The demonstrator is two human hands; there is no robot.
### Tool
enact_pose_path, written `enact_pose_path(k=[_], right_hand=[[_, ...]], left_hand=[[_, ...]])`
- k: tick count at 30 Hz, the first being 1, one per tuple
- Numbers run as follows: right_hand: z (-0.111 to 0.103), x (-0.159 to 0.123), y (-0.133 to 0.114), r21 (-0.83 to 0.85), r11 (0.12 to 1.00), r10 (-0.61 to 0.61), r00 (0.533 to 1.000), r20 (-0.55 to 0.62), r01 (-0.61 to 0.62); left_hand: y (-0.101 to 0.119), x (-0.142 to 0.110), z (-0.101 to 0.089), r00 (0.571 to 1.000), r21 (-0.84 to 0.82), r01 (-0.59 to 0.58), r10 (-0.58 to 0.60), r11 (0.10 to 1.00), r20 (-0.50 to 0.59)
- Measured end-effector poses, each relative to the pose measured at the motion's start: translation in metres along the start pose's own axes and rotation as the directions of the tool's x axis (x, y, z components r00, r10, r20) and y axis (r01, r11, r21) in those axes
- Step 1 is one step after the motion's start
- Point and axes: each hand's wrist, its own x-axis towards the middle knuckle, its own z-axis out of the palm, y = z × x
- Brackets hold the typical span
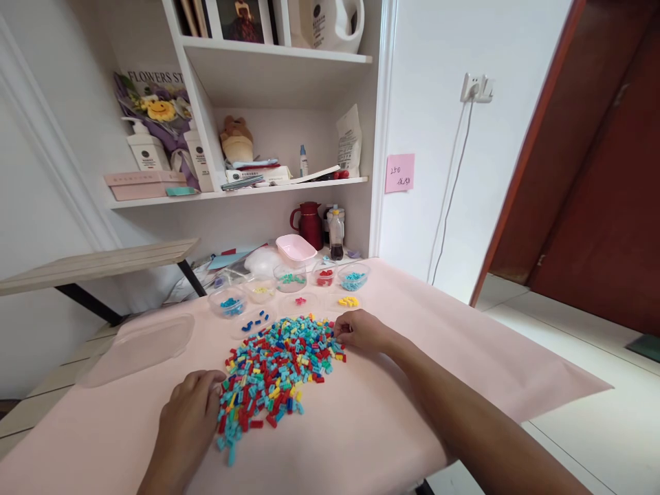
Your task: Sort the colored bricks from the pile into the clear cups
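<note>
A heap of small toy building bricks [281,357] in red, turquoise, blue, yellow and green lies on the pink table cover. At its right edge, my right hand [355,330] is closed, the fingertips pinched together beside the bricks. Whatever may be in that pinch is too small to make out. My left hand [190,412] rests at the heap's left edge, its fingers curled in against the bricks. The hand itself hides what those fingers may hold. Beyond the heap stand clear tubs of sorted bricks, among them a tub of turquoise bricks [354,278] and a tub of red bricks [324,276].
Shallow lids hold yellow bricks [348,301], pink bricks [300,301] and dark blue bricks [255,320]. A large clear lid [139,347] lies at the left. A pink basin [295,249], red jug [310,225] and bottle [336,237] stand behind, below the shelves.
</note>
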Motion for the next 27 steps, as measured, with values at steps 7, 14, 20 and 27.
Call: enact_pose_path(k=[7, 14, 20, 27], right_hand=[[-0.008, -0.001, 0.010, 0.000, 1.000, 0.023, 1.000, -0.012, -0.023], [-0.009, -0.006, 0.007, 0.025, 0.999, 0.047, 0.997, 0.053, -0.049], [-0.011, -0.007, 0.003, 0.019, 0.997, 0.069, 0.996, 0.058, -0.070], [-0.001, -0.005, 0.001, -0.049, 0.996, 0.070, 0.998, 0.000, -0.070]], left_hand=[[-0.003, 0.000, 0.002, 1.000, -0.019, 0.000, 0.000, 1.000, 0.004], [0.000, 0.001, 0.000, 0.999, -0.005, 0.007, -0.007, 1.000, 0.036], [-0.001, 0.001, 0.001, 0.999, -0.012, 0.003, -0.002, 1.000, 0.043], [0.004, -0.003, -0.002, 0.999, -0.011, 0.022, -0.021, 1.000, 0.038]])
